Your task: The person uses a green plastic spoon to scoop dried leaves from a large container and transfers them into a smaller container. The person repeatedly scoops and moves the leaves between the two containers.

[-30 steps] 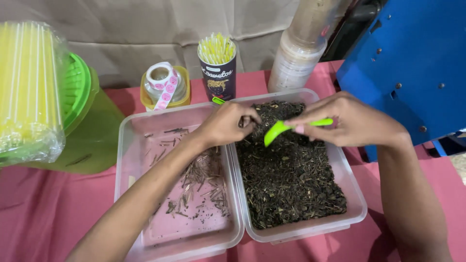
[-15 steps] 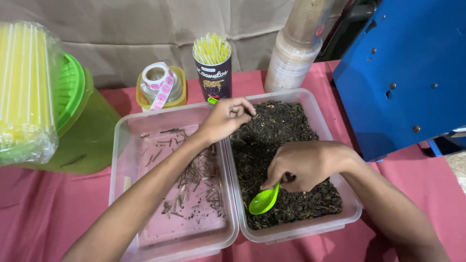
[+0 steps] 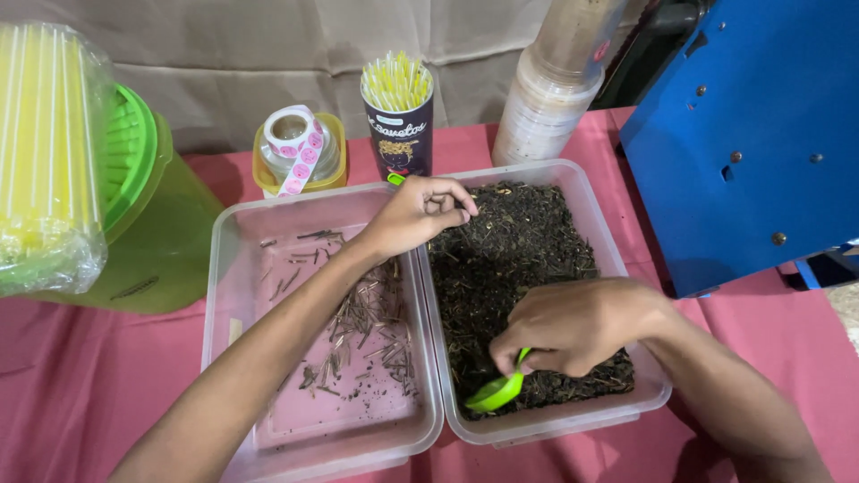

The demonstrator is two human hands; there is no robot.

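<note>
1. Green scoop (image 3: 497, 391) lies low in the near corner of the right-hand clear tub (image 3: 626, 268), its bowl poking out below the right hand's fingers and resting on the dark dried leaves (image 3: 519, 259); its handle runs up under the fingertips.
2. Right hand (image 3: 577, 324) is curled over, fingers pressed together and pinching the scoop's handle; the knuckles face up.
3. Left hand (image 3: 416, 213) hovers over the far edge where the two tubs meet; its fingers are bent inward, tips drawn close to the thumb over the leaves; whether they pinch anything I cannot tell.
4. Under the left forearm, behind those fingers, sits the left clear tub (image 3: 224, 268), holding a thin scatter of pale stalks and twigs (image 3: 367, 322) on its pinkish floor.
5. Beyond the left fingertips stand a dark cup of yellow straws (image 3: 396, 116) and a roll of pink stickers (image 3: 295, 143) on a yellow jar; a green bin (image 3: 161, 215) and wrapped yellow straws (image 3: 45, 152) stand well off to that side.
6. Past the right knuckles rises a blue metal box (image 3: 752, 134); a stack of clear cups (image 3: 555, 98) stands beyond the right tub; all rest on a pink cloth (image 3: 80, 385).
</note>
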